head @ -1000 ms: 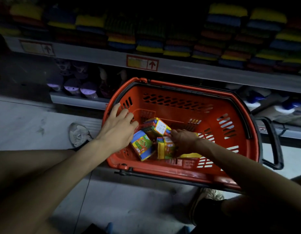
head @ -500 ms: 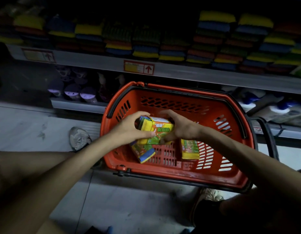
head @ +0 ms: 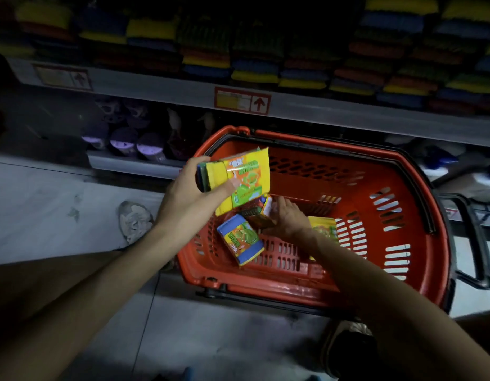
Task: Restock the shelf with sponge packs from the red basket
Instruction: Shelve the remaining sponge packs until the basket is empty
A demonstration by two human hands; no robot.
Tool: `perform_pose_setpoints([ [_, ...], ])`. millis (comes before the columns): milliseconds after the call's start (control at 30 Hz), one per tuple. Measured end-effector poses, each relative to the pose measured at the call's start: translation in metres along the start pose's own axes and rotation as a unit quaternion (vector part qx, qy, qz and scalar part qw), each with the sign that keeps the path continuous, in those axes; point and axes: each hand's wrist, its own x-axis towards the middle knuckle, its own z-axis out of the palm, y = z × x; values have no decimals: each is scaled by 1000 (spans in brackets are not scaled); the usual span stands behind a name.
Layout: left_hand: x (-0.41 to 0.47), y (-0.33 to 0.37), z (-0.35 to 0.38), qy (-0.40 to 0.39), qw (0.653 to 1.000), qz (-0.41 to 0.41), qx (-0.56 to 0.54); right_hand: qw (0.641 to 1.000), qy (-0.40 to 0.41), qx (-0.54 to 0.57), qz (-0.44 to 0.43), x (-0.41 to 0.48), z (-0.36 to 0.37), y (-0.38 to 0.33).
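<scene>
A red basket stands on the floor below a dim shelf stacked with colourful sponges. My left hand grips a yellow-and-green sponge pack, lifted above the basket's left rim. My right hand is down inside the basket, fingers curled round another pack that stands on edge. A blue-edged pack lies flat on the basket floor beside it. A further yellow pack lies partly hidden behind my right wrist.
The basket's black handle sticks out on the right. Purple-lidded items and spray bottles fill the lower shelf. A shoe rests left of the basket, another below it. A red price tag marks the shelf edge.
Both hands held one pack together; now my left hand alone has raised it up and left, while my right hand has dropped back into the basket onto another pack.
</scene>
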Motion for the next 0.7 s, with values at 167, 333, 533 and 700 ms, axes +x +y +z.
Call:
perform_pose_setpoints([
  [167,8,7,-5,21,994,-40,-102,996,50,68,4,5,3,-12],
  [333,8,19,-7,12,975,-70,-209,996,67,-31,-55,-20,-31,-16],
  [533,-1,39,-9,35,959,-74,-272,991,82,-64,-90,-80,-112,-18],
  [700,-16,58,-6,55,952,-69,-294,983,157,65,-69,-130,-172,-21],
])
